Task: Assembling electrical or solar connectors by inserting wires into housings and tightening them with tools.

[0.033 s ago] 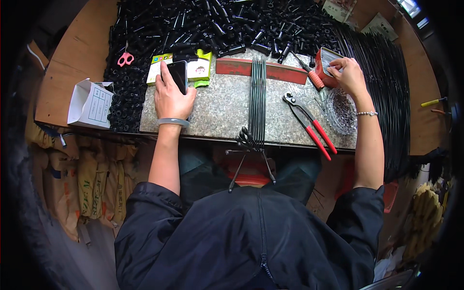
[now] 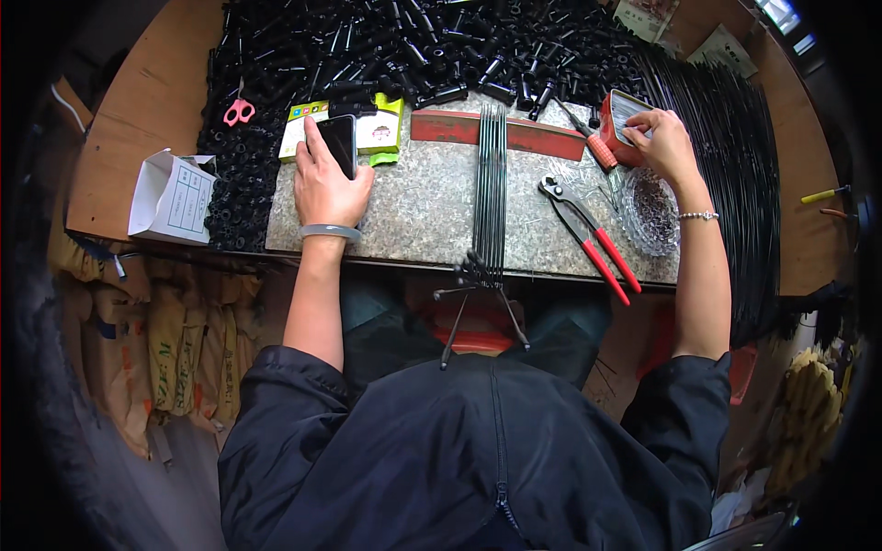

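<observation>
Resting on a black phone [image 2: 338, 142], the left hand [image 2: 326, 188] lies flat with its fingers spread over the screen, a loose, released grip that presses the phone down rather than clasping it. The phone sits at the far left of the speckled stone slab [image 2: 413, 216] on the wooden worktop [image 2: 138, 119], partly over a yellow-green packet [image 2: 378, 129]. The right hand [image 2: 661, 142] reaches to the slab's far right corner, its fingers pinched in a grip on the edge of a small red box [image 2: 617, 115]. Just beside that box lies a screwdriver with an orange handle [image 2: 597, 147], and near the wrist stands a clear glass dish [image 2: 650, 211]. Red-handled pliers [image 2: 588, 239] lie between the dish and a bundle of thin black rods [image 2: 489, 184] running down the slab's middle. A heap of black tubes [image 2: 386, 46] covers the far worktop, with pink scissors [image 2: 239, 110] on its left edge and a white paper box [image 2: 173, 197] near the left rim.
</observation>
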`<state>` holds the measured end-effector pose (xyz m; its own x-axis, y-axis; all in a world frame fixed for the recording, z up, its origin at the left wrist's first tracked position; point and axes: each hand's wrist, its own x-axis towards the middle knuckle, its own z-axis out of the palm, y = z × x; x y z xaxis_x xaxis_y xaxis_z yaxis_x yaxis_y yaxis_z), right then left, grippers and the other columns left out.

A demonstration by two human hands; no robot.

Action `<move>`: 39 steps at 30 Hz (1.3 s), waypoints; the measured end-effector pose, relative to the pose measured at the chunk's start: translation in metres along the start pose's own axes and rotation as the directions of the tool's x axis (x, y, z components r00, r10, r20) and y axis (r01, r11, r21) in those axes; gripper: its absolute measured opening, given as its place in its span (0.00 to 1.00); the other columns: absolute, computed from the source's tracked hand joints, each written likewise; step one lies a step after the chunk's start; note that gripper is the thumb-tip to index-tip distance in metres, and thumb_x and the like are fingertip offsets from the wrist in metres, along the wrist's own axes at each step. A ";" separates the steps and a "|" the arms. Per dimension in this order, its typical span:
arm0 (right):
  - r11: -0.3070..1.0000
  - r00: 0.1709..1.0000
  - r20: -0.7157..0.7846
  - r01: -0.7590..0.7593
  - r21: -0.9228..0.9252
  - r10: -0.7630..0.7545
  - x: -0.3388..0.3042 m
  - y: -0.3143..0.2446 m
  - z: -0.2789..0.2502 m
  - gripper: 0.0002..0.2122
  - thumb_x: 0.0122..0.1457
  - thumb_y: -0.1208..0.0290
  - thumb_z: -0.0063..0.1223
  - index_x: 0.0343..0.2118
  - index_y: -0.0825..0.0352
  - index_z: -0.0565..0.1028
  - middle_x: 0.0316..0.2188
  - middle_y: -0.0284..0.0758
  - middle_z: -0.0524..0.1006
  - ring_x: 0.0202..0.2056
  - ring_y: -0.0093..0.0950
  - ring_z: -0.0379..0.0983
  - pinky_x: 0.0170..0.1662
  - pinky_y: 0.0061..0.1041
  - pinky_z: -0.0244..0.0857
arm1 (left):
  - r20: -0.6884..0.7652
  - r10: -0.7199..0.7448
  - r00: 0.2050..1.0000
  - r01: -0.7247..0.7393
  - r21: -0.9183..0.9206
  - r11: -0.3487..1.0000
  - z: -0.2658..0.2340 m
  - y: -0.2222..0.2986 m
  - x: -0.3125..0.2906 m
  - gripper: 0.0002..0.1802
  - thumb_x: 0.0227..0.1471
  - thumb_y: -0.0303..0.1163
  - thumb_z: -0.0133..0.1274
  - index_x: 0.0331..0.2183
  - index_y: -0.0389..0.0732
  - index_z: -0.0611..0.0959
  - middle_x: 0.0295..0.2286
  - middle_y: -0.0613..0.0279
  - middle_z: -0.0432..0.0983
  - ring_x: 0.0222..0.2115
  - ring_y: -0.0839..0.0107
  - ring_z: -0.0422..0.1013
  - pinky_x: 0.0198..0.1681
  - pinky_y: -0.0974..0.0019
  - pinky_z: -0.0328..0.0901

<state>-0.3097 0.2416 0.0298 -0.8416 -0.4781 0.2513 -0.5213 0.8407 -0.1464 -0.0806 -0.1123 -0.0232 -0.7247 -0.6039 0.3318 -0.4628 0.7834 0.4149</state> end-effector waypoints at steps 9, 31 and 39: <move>0.994 0.994 -0.019 0.106 0.018 -0.106 -0.003 0.018 0.007 0.05 0.48 0.73 0.57 0.26 0.68 0.77 0.26 0.36 0.74 0.34 0.34 0.70 0.39 0.30 0.64 | 0.070 0.480 0.874 -0.475 -0.080 0.876 -0.032 0.021 -0.033 0.58 0.30 0.50 0.64 0.60 0.45 0.54 0.60 0.47 0.41 0.61 0.44 0.34 0.59 0.39 0.36; 0.911 0.971 -0.213 0.186 0.369 -0.112 0.004 -0.021 0.013 0.08 0.58 0.79 0.46 0.38 0.71 0.75 0.28 0.31 0.74 0.32 0.19 0.70 0.38 0.17 0.63 | 0.088 0.956 0.279 -0.843 -0.455 0.288 0.025 0.070 -0.080 0.33 0.42 0.35 0.49 0.51 0.75 0.67 0.54 0.47 0.58 0.57 0.38 0.48 0.56 0.33 0.45; 0.900 0.991 -0.017 0.130 0.417 -0.135 0.010 -0.086 0.035 0.07 0.54 0.72 0.55 0.31 0.70 0.76 0.25 0.33 0.75 0.26 0.18 0.69 0.32 0.18 0.63 | 0.155 0.943 0.295 -0.862 -0.383 0.332 0.022 0.072 -0.080 0.27 0.49 0.38 0.42 0.51 0.76 0.67 0.54 0.43 0.57 0.56 0.36 0.50 0.55 0.33 0.46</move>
<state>-0.2781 0.1557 0.0115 -0.7610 -0.5826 0.2854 -0.6371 0.5881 -0.4982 -0.0673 -0.0047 -0.0383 -0.7289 0.5837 0.3578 0.6665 0.7243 0.1765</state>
